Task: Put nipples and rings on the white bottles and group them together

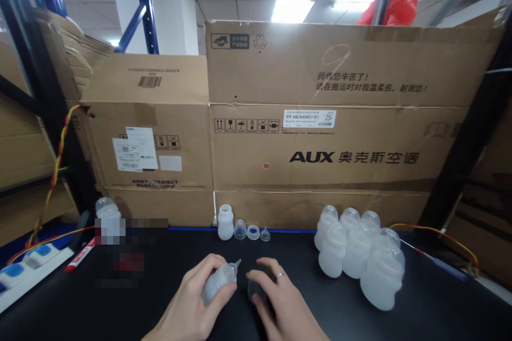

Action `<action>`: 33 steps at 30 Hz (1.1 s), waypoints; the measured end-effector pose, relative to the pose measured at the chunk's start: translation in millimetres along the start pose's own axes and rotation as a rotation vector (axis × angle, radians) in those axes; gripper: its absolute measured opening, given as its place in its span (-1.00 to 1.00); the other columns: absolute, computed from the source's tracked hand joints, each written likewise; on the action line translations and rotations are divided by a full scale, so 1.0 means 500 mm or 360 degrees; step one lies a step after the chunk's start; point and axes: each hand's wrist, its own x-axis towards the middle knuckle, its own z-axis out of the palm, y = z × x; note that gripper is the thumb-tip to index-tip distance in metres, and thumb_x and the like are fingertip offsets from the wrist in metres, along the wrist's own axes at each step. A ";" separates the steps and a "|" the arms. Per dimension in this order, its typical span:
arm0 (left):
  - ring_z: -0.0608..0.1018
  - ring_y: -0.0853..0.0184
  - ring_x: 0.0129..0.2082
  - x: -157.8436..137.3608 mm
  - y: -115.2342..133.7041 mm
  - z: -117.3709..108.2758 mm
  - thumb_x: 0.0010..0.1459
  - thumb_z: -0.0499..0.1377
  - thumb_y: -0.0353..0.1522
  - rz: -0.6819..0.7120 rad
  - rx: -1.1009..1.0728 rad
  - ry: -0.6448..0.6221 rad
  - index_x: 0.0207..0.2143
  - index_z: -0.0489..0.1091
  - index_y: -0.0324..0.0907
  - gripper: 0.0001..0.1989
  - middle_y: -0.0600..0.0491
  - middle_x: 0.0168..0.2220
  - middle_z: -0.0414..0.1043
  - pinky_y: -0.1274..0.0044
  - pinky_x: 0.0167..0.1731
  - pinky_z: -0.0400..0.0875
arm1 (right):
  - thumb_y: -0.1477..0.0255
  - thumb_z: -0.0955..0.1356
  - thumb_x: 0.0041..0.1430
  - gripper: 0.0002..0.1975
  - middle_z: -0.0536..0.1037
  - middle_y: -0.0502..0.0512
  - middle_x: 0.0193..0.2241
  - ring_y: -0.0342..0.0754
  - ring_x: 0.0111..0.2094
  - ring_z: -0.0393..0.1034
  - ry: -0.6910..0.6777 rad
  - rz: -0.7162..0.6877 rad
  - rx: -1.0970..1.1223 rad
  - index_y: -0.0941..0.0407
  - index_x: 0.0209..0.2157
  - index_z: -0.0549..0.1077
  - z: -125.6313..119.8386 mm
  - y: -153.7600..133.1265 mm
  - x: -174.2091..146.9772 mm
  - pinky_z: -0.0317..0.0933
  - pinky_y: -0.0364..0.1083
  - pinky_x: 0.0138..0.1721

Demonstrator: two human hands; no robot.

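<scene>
Left grip [196, 295] wraps a tilted baby bottle [214, 287] over the surface [302, 258], nipple [239, 262] up; right grip [276, 292] curls about a clear cap [255, 289]. A rightward sweep might topple the clustered bottles [346, 245], a forward nudge the lone bottle [225, 224] or collar ring [253, 235]; slack hold could drop the clear cap. An AUX air-conditioner carton [352, 136] bounds the far edge; room opens leftward.

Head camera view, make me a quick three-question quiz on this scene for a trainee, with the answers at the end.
1. Multiple choice: on which hand does a finger ring show? A, left; B, right; C, neither.
2. True or false: the left hand holds a bottle.
3. Fill in: the bottle cluster stands to the ___ of the right hand.
Key: 1, B. 2, true. 3, right.
</scene>
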 end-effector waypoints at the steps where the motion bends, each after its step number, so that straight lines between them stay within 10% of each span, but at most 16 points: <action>1: 0.59 0.31 -0.32 0.001 0.001 -0.003 0.34 0.17 -0.15 0.0035 0.0030 -0.0068 -0.23 0.44 -0.07 -0.80 0.08 -0.27 0.55 0.56 -0.24 0.47 | 0.56 0.34 0.25 -0.63 0.54 0.24 0.02 0.09 -0.11 0.57 0.0033 0.0034 0.0099 0.03 0.07 0.48 -0.005 0.003 0.001 0.52 0.05 -0.05; 6: 0.58 0.31 -0.34 0.000 0.001 -0.006 0.35 0.16 -0.20 0.0031 0.0172 -0.0271 -0.19 0.46 -0.07 -0.83 0.06 -0.29 0.55 0.54 -0.27 0.47 | 0.29 0.34 0.44 -0.68 0.62 0.17 -0.07 0.02 -0.14 0.60 0.0521 0.0367 0.0666 0.04 0.15 0.41 -0.004 0.005 0.002 0.51 -0.09 -0.12; 22: 0.63 0.14 -0.18 -0.016 0.012 0.045 -0.37 0.55 -0.38 -0.0412 0.0272 -0.0097 -0.31 0.65 0.03 -0.56 0.15 -0.28 0.69 0.38 -0.07 0.53 | 0.27 0.35 0.44 -0.75 0.63 0.14 -0.02 -0.02 -0.04 0.59 0.0282 -0.0302 0.0564 -0.05 0.10 0.44 -0.018 -0.023 0.011 0.46 -0.14 -0.03; 33: 0.69 0.29 -0.39 -0.020 0.005 0.079 -0.07 0.32 -0.42 -0.0061 0.0137 -0.0163 -0.31 0.58 -0.05 -0.79 0.14 -0.36 0.67 0.57 -0.39 0.54 | 0.16 0.42 0.29 -0.71 0.51 -0.03 -0.56 -0.09 -0.55 0.42 0.0081 0.0478 0.0400 0.08 -0.35 0.45 0.002 -0.022 -0.002 0.30 -0.19 -0.52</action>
